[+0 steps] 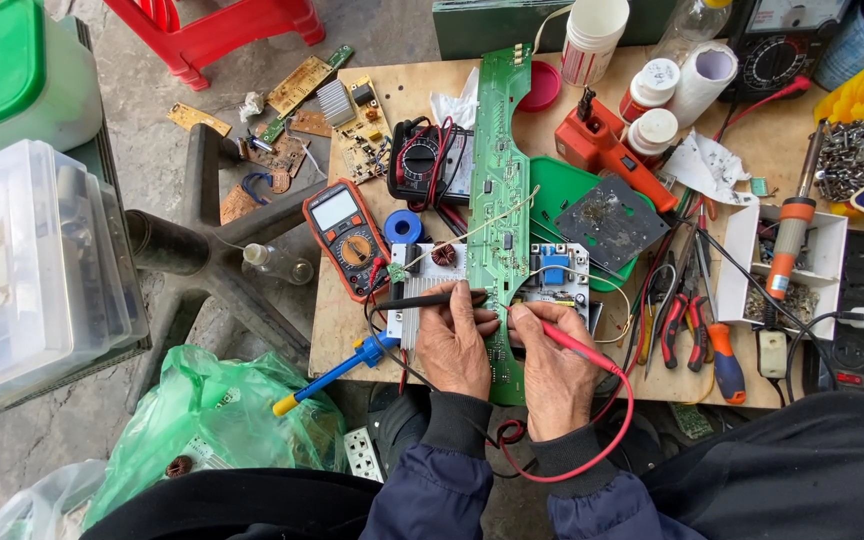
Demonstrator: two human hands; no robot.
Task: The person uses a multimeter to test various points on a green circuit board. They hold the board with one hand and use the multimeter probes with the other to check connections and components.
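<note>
1. Green circuit board (501,170), long and narrow, lay across the wooden table (342,330), running from twelve o'clock down to your hands.
2. Your left hand (452,345) was closed on the black probe (422,299), its tip towards three o'clock, touching the board.
3. Your right hand (552,365) was closed on the red probe (562,338), its tip towards nine o'clock, on the board near the black one.
4. By my reading, you were mid-measurement; the next touch called for steady tips and a look at the orange multimeter (347,238) at ten o'clock.
5. At two o'clock, the yellow tray (857,100) held screws (845,155); the white box (742,260) at three o'clock held an orange-handled soldering iron (790,240) over small metal bits.
</note>
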